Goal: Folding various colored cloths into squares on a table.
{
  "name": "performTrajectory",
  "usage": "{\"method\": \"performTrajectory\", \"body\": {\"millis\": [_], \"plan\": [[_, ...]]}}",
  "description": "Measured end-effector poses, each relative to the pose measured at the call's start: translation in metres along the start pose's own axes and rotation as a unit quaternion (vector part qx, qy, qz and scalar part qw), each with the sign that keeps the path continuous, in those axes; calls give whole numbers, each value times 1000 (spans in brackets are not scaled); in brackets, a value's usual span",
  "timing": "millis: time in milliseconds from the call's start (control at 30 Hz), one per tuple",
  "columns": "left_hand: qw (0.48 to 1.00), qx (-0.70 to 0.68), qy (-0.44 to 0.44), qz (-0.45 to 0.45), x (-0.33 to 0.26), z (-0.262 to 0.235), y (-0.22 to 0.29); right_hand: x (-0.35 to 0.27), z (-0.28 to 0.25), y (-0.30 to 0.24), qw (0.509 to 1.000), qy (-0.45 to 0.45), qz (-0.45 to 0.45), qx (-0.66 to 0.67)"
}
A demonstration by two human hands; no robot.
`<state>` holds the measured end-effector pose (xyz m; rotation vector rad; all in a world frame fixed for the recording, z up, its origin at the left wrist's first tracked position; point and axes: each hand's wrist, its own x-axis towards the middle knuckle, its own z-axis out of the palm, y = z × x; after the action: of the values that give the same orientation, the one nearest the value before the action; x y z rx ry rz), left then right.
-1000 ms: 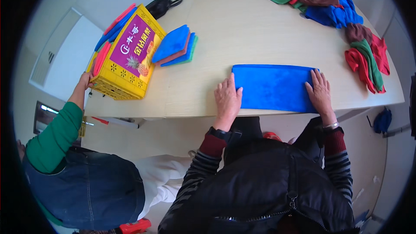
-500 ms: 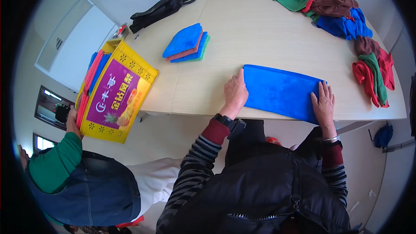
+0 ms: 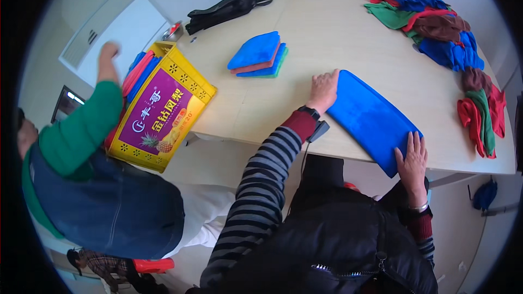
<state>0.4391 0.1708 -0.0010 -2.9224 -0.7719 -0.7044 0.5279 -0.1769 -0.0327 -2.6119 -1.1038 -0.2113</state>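
Observation:
A folded blue towel (image 3: pixel 370 117) lies slantwise on the table in front of me, its near right corner hanging past the front edge. The upper left end is in the grip of my left hand (image 3: pixel 324 90), with the fingers curled around its border. At the opposite end, my right hand (image 3: pixel 413 163) rests flat along the towel's edge, its fingers stretched out. Farther off to the left sits a small pile of folded towels (image 3: pixel 256 51), blue on top with brownish-red and green layers below.
Crumpled blue, red, green and brown towels (image 3: pixel 444 24) are heaped along the right side of the table (image 3: pixel 305 32). A black bag (image 3: pixel 223 11) lies at the back left. Beside the table's left edge, a yellow crate (image 3: pixel 201 84) holds towels, and a co-worker in green sleeves (image 3: pixel 81 130) stands there.
The blue towel has turned clockwise, its left end swinging away from me with my left hand. The co-worker's arm has risen off the crate. The whole view has shifted slightly.

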Motion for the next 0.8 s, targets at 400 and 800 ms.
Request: {"method": "performTrajectory", "body": {"millis": [400, 800], "plan": [[997, -19, 31, 68, -18, -29, 36, 23, -46, -13, 998, 17, -57, 17], [978, -63, -140, 138, 43, 33, 51, 82, -20, 18, 999, -49, -2, 18]]}}
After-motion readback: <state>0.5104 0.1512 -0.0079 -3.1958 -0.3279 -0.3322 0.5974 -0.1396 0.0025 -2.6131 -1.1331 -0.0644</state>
